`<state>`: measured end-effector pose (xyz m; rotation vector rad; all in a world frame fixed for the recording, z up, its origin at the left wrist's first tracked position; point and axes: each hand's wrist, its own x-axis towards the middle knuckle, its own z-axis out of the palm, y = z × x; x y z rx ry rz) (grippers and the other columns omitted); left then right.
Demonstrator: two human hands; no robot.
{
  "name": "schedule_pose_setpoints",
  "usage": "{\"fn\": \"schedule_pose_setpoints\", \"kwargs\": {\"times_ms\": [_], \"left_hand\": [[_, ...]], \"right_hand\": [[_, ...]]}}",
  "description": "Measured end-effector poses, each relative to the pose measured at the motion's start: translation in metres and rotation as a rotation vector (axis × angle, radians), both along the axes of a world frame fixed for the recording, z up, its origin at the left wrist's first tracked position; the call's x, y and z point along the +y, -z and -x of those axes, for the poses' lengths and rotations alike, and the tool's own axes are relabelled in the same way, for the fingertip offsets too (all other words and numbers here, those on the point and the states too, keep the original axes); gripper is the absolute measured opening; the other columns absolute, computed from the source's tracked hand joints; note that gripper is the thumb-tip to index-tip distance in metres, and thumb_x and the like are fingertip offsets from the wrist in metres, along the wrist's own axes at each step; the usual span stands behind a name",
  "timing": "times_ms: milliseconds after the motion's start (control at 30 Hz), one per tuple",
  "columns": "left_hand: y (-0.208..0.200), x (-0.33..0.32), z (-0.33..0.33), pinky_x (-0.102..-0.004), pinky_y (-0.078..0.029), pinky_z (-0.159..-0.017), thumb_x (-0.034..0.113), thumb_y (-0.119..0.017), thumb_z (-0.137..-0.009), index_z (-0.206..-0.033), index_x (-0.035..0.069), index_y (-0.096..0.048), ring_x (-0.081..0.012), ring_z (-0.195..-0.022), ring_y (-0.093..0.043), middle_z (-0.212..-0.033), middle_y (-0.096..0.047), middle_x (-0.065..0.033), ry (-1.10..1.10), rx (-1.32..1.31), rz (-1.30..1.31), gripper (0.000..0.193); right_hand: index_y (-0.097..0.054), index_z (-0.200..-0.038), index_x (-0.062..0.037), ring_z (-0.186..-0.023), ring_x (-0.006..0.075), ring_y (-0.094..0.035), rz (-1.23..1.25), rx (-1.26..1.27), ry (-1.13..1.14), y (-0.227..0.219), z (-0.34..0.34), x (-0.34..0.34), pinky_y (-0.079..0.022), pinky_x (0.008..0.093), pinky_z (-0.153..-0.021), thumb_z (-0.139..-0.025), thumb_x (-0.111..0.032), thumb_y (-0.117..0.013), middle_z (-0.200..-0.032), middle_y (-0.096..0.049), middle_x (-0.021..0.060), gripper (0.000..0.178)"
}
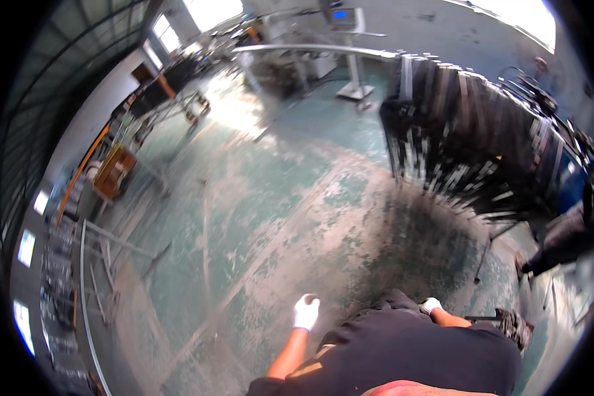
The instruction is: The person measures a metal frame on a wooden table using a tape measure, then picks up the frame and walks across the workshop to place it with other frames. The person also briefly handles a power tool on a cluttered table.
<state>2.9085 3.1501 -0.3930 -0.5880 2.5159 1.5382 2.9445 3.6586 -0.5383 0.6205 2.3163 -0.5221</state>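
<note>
My left hand (pixel 306 311), in a white glove with a dark patch at the fingertips, hangs in front of my body over the floor. Its fingers look curled in, and no object shows in them. My right hand (pixel 430 305), also white-gloved, is low beside my dark trousers (pixel 397 301). Its fingers are too small and partly turned away to make out. Neither hand touches any equipment.
At the right, a rack hung with dark strips (pixel 455 125) stands near another person's dark-clothed legs (pixel 561 244). A platform scale (pixel 355 89) is ahead. Metal frames (pixel 105 264) and a wooden box (pixel 114 173) stand left on the worn green floor (pixel 244 218).
</note>
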Motion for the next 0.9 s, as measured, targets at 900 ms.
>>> {"fn": "schedule_pose_setpoints", "kwargs": {"times_ms": [900], "left_hand": [[0.086, -0.432, 0.370, -0.0416, -0.060, -0.088, 0.015, -0.075, -0.096, -0.110, 0.002, -0.078, -0.0271, -0.097, -0.078, -0.104, -0.082, -0.0159, -0.572, -0.097, -0.037, 0.020]], "right_hand": [[-0.080, -0.117, -0.0063, -0.109, 0.0388, -0.076, 0.462, 0.326, -0.710, -0.115, 0.782, -0.694, -0.059, 0.0453, -0.095, -0.094, -0.035, -0.074, -0.113, -0.079, 0.0221, 0.037]]}}
